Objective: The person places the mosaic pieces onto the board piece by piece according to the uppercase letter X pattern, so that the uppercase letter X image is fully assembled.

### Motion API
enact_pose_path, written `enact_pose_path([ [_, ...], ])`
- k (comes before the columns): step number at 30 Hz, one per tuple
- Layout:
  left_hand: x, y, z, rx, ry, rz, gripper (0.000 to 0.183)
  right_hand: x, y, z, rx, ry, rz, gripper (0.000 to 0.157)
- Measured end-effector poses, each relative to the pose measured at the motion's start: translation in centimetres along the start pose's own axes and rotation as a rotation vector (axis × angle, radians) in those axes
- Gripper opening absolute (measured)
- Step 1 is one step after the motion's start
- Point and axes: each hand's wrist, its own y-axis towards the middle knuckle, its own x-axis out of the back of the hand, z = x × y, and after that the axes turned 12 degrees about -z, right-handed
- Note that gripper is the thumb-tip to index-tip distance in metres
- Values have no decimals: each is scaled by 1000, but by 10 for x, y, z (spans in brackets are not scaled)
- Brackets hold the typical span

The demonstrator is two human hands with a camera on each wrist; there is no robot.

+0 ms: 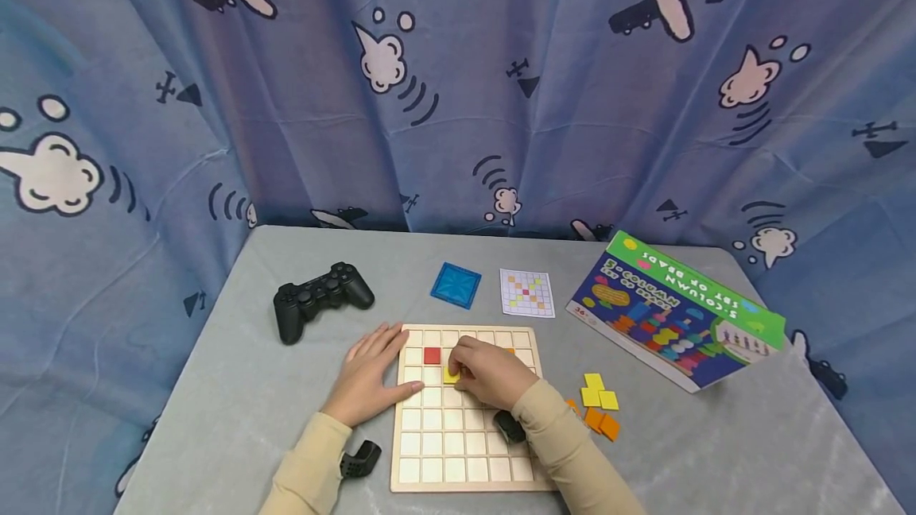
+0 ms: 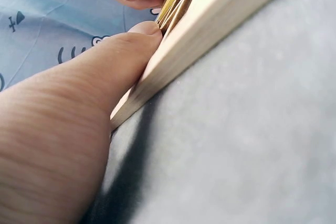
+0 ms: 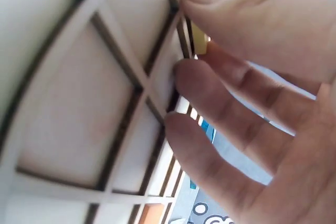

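Note:
A wooden grid board (image 1: 432,443) lies on the grey table. My right hand (image 1: 494,372) is over its upper middle and pinches a yellow square tile (image 1: 450,377) between thumb and fingers, low at a grid cell. In the right wrist view the yellow tile (image 3: 199,38) shows behind the thumb, tilted against the grid. My left hand (image 1: 372,376) rests at the board's left edge, fingers straight, thumb reaching onto the rim. A red tile (image 1: 432,355) sits in a cell near the top. An orange tile (image 1: 510,351) is partly hidden behind the right hand.
Loose yellow tiles (image 1: 591,396) and orange tiles (image 1: 609,427) lie right of the board. Behind it are a blue square piece (image 1: 456,285) and a printed pattern card (image 1: 526,293). A black game controller (image 1: 322,296) lies back left; a colourful box (image 1: 673,316) stands back right.

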Motion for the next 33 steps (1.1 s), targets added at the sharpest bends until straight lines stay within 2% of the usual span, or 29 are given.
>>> enact_pose_path([
  [18,-1,0,0,12,-9,5,86,0,1,0,15,38,0,13],
  [24,-6,3,-4,8,-26,24,86,6,-5,-4,-5,25,8,12],
  [27,-6,2,-4,7,-15,17,86,14,-11,-6,-2,34,-19,12],
  [30,-3,0,-2,8,-3,-6,86,30,-23,-12,-11,37,-79,15],
  [33,-3,-1,-2,1,-8,-21,87,52,-46,-25,-80,-11,-130,20],
])
